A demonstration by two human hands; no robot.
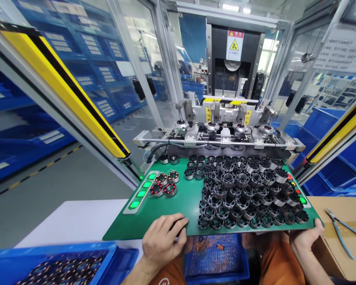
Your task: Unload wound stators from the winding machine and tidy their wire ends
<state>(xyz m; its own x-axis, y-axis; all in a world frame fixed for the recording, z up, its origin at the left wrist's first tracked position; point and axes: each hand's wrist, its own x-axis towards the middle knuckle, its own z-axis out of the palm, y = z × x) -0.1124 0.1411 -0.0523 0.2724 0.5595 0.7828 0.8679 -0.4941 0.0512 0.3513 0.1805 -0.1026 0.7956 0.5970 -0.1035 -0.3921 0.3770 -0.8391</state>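
My left hand (165, 236) rests at the front edge of the green work board (142, 225), its fingers curled together. Something dark shows between them, too covered to name. At the board's front right corner is my right hand (307, 236), thumb up against the edge and the other fingers hidden below. Rows of bare black-and-metal motor stator cores (243, 202) stand stacked over the board's right side. Left of them lie several stators wound with copper wire (170, 190). Behind, a winding machine (225, 134) carries stators on its spindles.
Green lit buttons (141, 194) line the board's left side. Below its front edge sits a blue tray (216, 257) with copper scraps. A blue bin of wound stators (68, 269) stands front left. Pliers (339, 229) lie on a cardboard box (334, 253) at right. Yellow-and-black posts (68, 95) flank the station.
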